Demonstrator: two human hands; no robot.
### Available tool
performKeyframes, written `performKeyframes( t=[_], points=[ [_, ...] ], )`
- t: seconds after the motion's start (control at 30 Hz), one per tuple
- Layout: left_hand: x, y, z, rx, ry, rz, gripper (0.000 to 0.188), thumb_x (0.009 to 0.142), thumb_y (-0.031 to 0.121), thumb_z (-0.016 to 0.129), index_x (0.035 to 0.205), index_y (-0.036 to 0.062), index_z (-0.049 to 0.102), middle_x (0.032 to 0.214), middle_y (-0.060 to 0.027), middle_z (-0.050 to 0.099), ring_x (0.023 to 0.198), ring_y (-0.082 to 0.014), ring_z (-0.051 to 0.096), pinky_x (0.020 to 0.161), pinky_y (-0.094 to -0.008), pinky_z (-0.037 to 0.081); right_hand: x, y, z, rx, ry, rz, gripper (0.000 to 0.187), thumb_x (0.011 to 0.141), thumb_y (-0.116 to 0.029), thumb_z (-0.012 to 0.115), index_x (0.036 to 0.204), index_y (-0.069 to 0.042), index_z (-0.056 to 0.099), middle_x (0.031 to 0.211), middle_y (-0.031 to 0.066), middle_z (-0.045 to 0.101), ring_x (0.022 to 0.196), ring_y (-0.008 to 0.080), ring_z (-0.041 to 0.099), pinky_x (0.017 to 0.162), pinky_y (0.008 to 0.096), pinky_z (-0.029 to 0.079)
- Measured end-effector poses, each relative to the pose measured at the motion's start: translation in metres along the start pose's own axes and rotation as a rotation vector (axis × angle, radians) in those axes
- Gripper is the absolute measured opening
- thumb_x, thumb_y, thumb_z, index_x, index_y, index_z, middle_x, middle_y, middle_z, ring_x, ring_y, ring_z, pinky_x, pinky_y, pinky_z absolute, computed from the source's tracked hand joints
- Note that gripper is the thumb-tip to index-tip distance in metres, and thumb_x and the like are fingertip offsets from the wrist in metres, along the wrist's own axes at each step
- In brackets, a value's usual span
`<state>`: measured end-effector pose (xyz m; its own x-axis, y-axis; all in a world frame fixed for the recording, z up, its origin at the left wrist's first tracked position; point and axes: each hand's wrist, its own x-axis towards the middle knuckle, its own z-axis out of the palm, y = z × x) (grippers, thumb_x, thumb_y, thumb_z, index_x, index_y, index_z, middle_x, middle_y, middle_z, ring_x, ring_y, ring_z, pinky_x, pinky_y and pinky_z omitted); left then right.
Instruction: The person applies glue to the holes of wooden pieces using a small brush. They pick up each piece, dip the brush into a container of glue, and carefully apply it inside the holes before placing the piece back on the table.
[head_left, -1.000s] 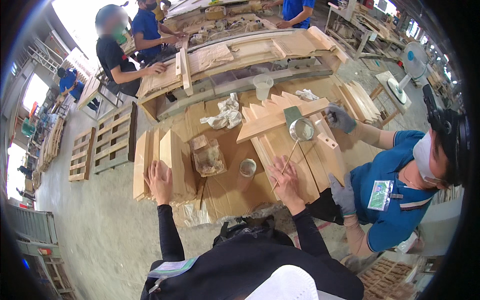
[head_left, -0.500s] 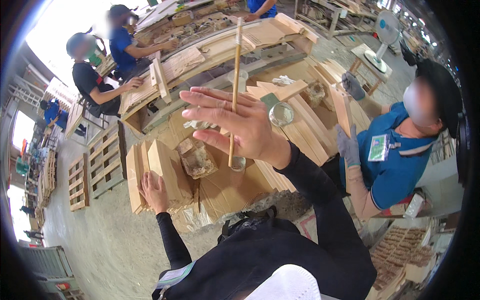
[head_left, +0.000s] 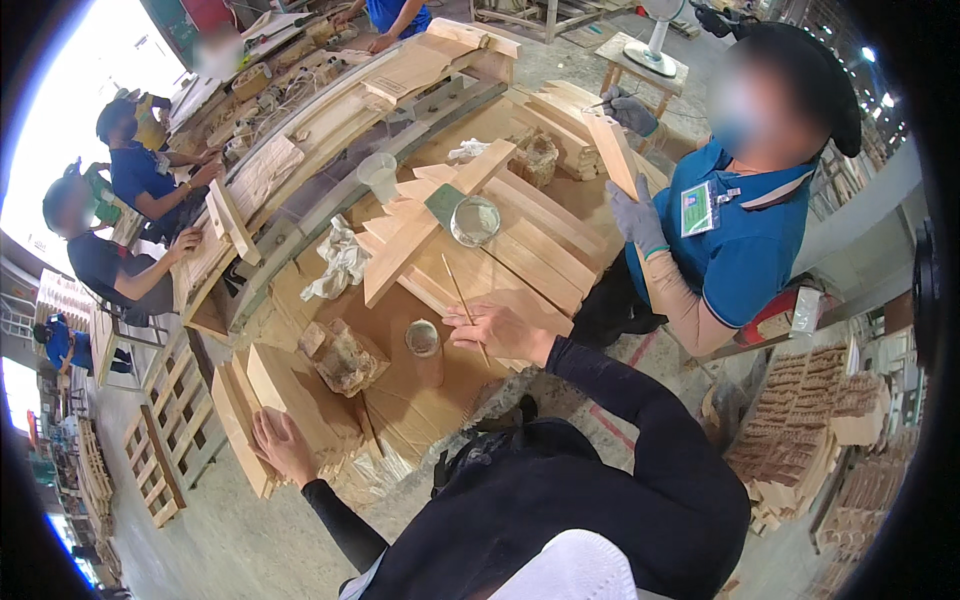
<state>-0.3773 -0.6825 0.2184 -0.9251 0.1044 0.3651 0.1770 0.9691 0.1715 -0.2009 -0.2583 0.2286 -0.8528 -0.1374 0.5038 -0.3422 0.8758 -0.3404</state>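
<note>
A thin wooden stick point(head_left: 455, 278) is held between the fingers of my right hand point(head_left: 508, 333), over the cardboard-covered worktable. Just left of that hand stands a cup point(head_left: 424, 343) with pale contents. My left hand point(head_left: 284, 447) lies on a stack of cut wooden boards point(head_left: 290, 385) at the near left, fingers spread on the wood. Between the boards and the cup sits a rough, crusted block-like container point(head_left: 343, 357). Whether the stick has a brush tip cannot be made out.
Beyond my right hand, a round container point(head_left: 474, 220) of pale stuff rests on stacked boards point(head_left: 530, 235). A crumpled white cloth point(head_left: 340, 262) and a plastic cup point(head_left: 378, 175) lie farther left. A gloved co-worker point(head_left: 745, 220) at the right holds a board; others work at the far bench.
My right hand has come down, away from my head and towards the cup, with the stick still in it. My view has shifted; my left hand remains on the boards.
</note>
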Motion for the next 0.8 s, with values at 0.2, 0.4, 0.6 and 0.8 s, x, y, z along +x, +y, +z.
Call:
performKeyframes(
  t=[0.2, 0.4, 0.6, 0.8],
  points=[
    [0.002, -0.003, 0.005, -0.027, 0.003, 0.002, 0.051, 0.092, 0.04, 0.052, 0.134, 0.0116, 0.05, 0.143, -0.0048, 0.046, 0.133, -0.0244, 0.038, 0.116, -0.048, 0.01, 0.004, 0.004, 0.012, 0.043, 0.096, 0.132, 0.015, 0.082, -0.018, 0.067, 0.091, -0.006, 0.068, 0.104, 0.0084, 0.069, 0.104, 0.0245, 0.063, 0.086, 0.0347, 0.052],
    [0.003, -0.005, 0.008, -0.075, 0.044, 0.016, 0.049, 0.092, 0.038, 0.054, 0.132, 0.0107, 0.053, 0.139, -0.0085, 0.049, 0.131, -0.0252, 0.041, 0.116, -0.0465, 0.013, 0.01, 0.005, 0.007, 0.072, 0.108, 0.128, 0.015, 0.081, -0.018, 0.068, 0.089, -0.004, 0.069, 0.105, 0.0104, 0.069, 0.103, 0.0243, 0.063, 0.087, 0.0348, 0.051],
    [0.002, -0.01, 0.009, -0.067, 0.057, 0.02, 0.05, 0.091, 0.037, 0.056, 0.131, 0.0083, 0.053, 0.136, -0.011, 0.052, 0.13, -0.0262, 0.042, 0.115, -0.0461, 0.016, 0.014, 0.001, 0.004, 0.086, 0.067, 0.165, 0.018, 0.082, -0.019, 0.069, 0.092, -0.004, 0.069, 0.107, 0.0116, 0.068, 0.107, 0.0249, 0.062, 0.09, 0.0353, 0.05],
    [0.002, -0.01, 0.011, -0.06, 0.063, -0.004, 0.049, 0.09, 0.038, 0.057, 0.13, 0.0108, 0.054, 0.139, -0.0086, 0.049, 0.131, -0.0254, 0.041, 0.116, -0.0466, 0.014, 0.011, 0.003, 0.008, 0.092, 0.036, 0.184, 0.019, 0.081, -0.018, 0.07, 0.093, -0.004, 0.07, 0.108, 0.0106, 0.068, 0.109, 0.0242, 0.061, 0.092, 0.0355, 0.05]
  ],
)
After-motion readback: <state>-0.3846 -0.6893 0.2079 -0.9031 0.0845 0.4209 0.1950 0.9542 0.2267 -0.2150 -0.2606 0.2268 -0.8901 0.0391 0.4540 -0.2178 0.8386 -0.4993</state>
